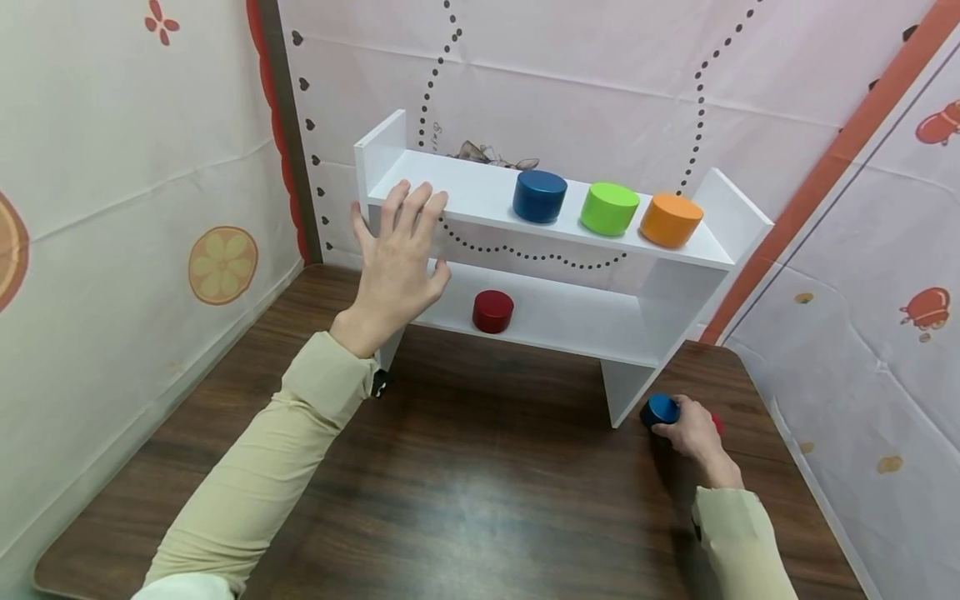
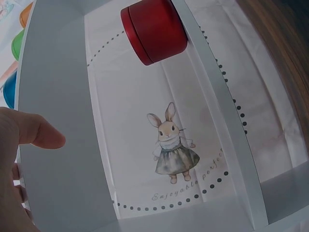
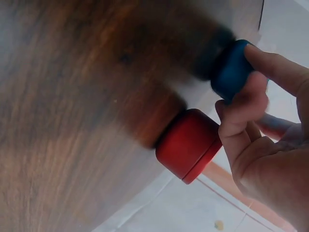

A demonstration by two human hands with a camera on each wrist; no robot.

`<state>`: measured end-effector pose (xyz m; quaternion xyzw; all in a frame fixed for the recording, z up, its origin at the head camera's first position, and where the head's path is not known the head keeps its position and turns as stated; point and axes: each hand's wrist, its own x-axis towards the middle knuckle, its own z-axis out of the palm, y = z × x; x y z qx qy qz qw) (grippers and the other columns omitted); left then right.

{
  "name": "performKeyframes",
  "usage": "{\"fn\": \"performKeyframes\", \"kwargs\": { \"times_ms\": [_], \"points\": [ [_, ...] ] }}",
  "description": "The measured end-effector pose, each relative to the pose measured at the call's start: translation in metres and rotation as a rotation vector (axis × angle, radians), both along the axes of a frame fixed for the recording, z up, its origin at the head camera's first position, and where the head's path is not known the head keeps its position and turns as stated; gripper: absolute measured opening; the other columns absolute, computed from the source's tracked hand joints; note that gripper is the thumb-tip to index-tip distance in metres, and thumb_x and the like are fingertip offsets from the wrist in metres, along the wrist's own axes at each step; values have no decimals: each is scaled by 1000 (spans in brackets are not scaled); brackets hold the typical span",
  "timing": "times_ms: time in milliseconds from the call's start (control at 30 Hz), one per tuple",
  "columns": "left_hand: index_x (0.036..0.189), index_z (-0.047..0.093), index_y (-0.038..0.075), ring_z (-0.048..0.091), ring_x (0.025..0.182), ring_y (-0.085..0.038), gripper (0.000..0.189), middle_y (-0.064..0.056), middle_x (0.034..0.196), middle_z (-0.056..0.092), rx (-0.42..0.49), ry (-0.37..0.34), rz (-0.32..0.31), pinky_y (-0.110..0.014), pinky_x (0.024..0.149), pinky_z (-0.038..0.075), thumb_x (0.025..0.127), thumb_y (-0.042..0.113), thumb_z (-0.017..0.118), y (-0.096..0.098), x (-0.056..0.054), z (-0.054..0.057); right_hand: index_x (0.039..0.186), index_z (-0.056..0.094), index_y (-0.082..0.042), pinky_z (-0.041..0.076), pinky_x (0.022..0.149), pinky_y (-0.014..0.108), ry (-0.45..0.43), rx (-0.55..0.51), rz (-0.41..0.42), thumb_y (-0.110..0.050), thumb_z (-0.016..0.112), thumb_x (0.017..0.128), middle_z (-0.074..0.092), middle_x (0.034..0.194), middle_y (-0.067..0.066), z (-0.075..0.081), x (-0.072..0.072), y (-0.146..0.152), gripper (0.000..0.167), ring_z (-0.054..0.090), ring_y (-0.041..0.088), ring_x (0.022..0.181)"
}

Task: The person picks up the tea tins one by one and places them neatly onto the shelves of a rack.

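My left hand (image 1: pixel 396 265) has its fingers spread at the left end of the white shelf (image 1: pixel 468 187), holding nothing. In the left wrist view its thumb (image 2: pixel 48 133) lies in front of the upper board; whether it touches is unclear. Low on the right, my right hand (image 1: pixel 693 433) pinches a blue round tin (image 1: pixel 658 410) between thumb and fingers at the table, beside the shelf's right foot. Next to that tin stands a red round tin (image 3: pixel 187 145), mostly hidden behind the hand in the head view. Another red tin (image 1: pixel 492 312) sits on the lower board.
On the upper board stand a dark blue tin (image 1: pixel 540 197), a green tin (image 1: pixel 610 208) and an orange tin (image 1: pixel 671 221). The shelf's raised side panels (image 1: pixel 731 217) bound both ends. Patterned cloth walls (image 1: pixel 150 167) surround the brown wooden table (image 1: pixel 465 500).
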<state>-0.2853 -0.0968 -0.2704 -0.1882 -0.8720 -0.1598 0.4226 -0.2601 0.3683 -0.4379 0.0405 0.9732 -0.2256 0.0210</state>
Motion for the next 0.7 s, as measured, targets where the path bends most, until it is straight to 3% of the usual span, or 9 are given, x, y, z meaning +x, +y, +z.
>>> {"fn": "performKeyframes", "kwargs": {
  "times_ms": [133,267,400,500,700],
  "points": [
    [141,36,15,19,143,-28,71,-9,148,37,0,-3,2,-76,107,1,78,16,68,0,0,0,135,32,14,55,48,33,-42,-113,-2,-11,72,82,57,95,36,-3,2,-1,71,62,20,48],
    [142,36,16,19,144,-28,71,-9,148,36,-3,-8,0,-76,107,1,78,16,68,0,0,0,133,33,13,54,46,30,-16,-110,-5,-12,73,82,59,92,33,-4,6,-3,70,58,13,46],
    [142,36,15,19,144,-28,71,-9,148,36,-4,-10,1,-76,107,1,78,16,68,0,0,0,131,36,13,56,54,32,12,-90,2,-16,75,81,56,107,37,-4,10,-4,69,62,19,58],
    [141,36,15,19,144,-28,71,-9,148,36,-3,-7,1,-76,107,1,78,16,68,0,0,0,128,39,13,58,65,38,37,-61,30,-19,76,81,56,113,37,-4,15,-5,68,66,28,76],
    [141,36,15,19,144,-28,71,-9,148,36,1,1,-4,-75,108,0,78,15,67,0,-2,1,128,42,9,55,83,51,40,-41,83,-26,78,79,52,122,35,2,26,-15,70,61,43,100]
  ]
}}
